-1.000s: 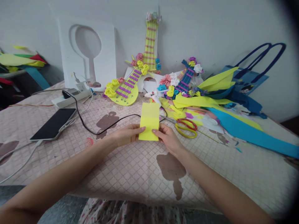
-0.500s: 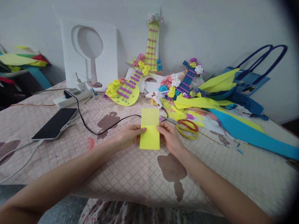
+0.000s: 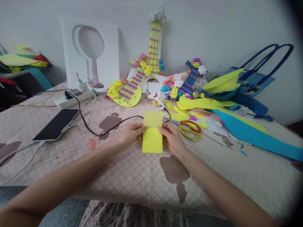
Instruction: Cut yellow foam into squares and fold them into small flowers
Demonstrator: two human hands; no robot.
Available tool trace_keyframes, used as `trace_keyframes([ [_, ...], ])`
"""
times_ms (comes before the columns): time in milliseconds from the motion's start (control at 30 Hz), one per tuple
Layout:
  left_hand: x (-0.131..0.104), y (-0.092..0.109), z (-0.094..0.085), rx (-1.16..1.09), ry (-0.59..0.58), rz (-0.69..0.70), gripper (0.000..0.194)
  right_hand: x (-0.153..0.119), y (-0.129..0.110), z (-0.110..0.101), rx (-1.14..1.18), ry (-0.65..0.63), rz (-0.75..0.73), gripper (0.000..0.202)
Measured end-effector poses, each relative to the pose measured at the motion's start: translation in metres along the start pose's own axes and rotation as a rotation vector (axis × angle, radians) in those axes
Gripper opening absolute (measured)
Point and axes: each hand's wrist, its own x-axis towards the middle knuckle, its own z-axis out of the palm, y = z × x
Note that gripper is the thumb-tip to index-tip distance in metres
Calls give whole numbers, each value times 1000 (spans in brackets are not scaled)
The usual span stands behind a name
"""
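Observation:
A bright yellow paper strip (image 3: 152,142) is held upright above the table, its upper part paler than the lower part, with a line across where the two shades meet. My left hand (image 3: 132,135) pinches its left edge near that line, thumb in front. On the right edge, at the same height, my right hand (image 3: 172,138) pinches it, thumb in front too. Fingers behind the paper are partly hidden. Just right of my right hand lie scissors (image 3: 191,130) with red and yellow handles. A white glue gun (image 3: 158,100) rests behind the paper.
Decorated paper instruments (image 3: 131,90) lean at the back, beside a white board (image 3: 109,56) with a cutout. A phone (image 3: 56,125), a power strip (image 3: 68,99) and cables lie left. Yellow and blue paper (image 3: 253,132), scraps and a blue bag (image 3: 258,83) are at the right.
The yellow strip has shifted very slightly right and down in view. Both hands keep their pinch on its edges.

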Motion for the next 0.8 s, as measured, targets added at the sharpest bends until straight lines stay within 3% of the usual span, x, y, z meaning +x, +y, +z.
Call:
trace_keyframes([
  [400,-1,4,2,-53,34,-10,22,-2,-4,2,39,7,19,19],
  [800,-3,5,3,-105,20,26,8,-3,-3,2,27,-4,-51,8],
])
